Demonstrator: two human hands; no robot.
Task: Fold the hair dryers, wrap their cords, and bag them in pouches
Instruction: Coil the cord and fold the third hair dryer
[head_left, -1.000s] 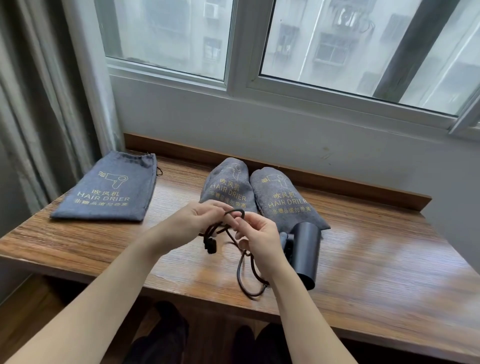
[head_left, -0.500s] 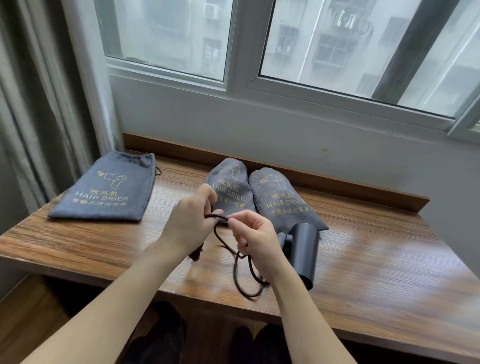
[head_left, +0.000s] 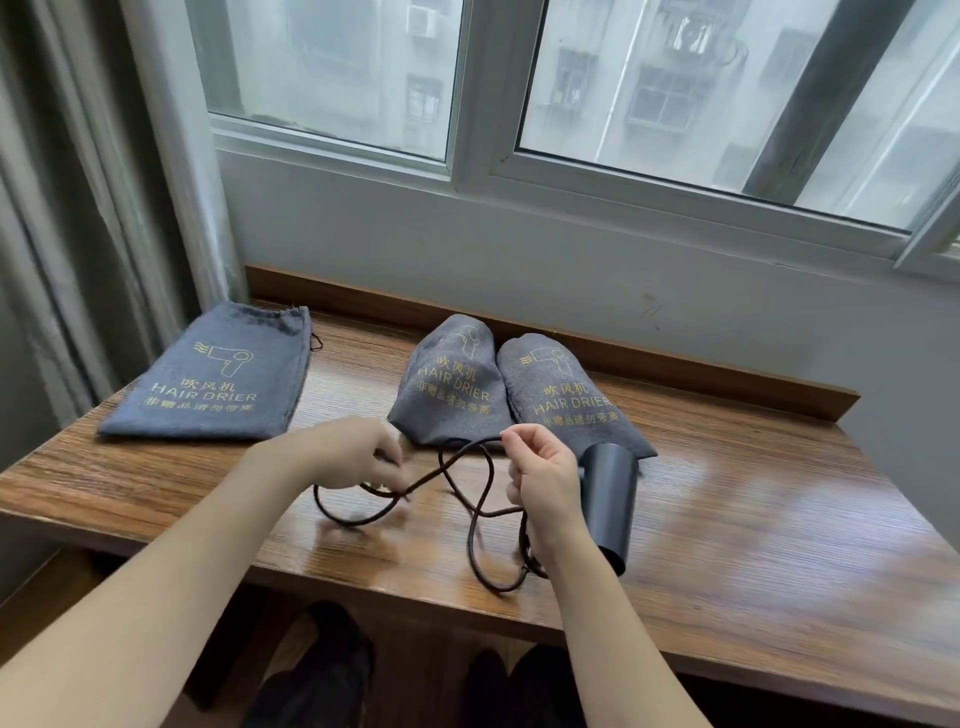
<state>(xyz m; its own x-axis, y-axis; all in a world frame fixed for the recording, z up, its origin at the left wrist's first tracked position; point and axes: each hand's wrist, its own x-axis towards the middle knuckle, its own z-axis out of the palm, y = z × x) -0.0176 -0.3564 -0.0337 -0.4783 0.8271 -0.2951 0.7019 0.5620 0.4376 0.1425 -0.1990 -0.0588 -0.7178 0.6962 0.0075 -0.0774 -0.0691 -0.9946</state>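
A dark grey hair dryer lies on the wooden table, its barrel pointing toward me. Its dark cord runs in loose loops across the table between my hands. My left hand pinches the cord at its left end; my right hand holds the cord beside the dryer and covers the handle. Two stuffed grey "HAIR DRIER" pouches lie side by side just behind my hands. A flat, empty pouch lies at the far left.
A raised wooden lip runs along the table's back edge below a window sill. Curtains hang at the left. Dark shoes show under the table's near edge.
My hands have moved apart, the left one going left with the cord end. The cord, bunched in small loops before, now lies stretched in wide loops on the table.
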